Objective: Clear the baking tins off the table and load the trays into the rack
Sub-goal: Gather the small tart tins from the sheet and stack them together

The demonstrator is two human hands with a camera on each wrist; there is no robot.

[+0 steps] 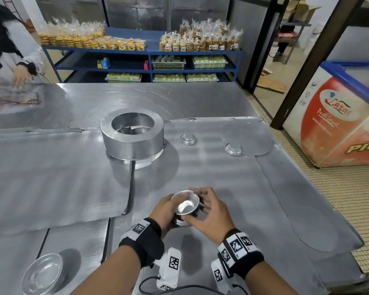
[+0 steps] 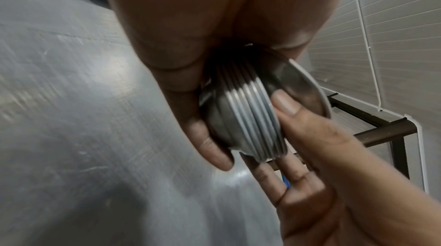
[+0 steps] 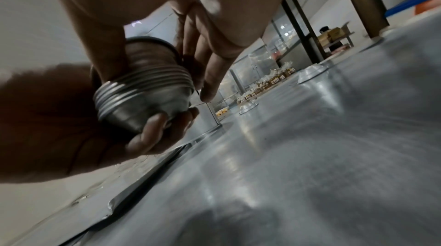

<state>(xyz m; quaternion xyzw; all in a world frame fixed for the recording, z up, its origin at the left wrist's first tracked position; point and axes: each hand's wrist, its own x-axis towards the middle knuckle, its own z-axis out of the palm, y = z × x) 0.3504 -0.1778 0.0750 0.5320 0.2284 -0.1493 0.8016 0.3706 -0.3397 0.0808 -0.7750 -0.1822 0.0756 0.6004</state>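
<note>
A stack of small round baking tins is held above the steel table, near its front. My left hand cups the stack from the left and below, fingers curled round its base. My right hand pinches the stack from the right, thumb on the ribbed rims and index finger over the top tin's rim. In the right wrist view the stack sits between both hands. Two more small tins lie upside down farther back. A large round tin stands mid-table.
Flat metal trays cover the table, overlapping. A shallow round dish lies at the front left. Another person's hand works at the far left. Blue shelves of bagged goods stand behind, and a freezer chest is on the right.
</note>
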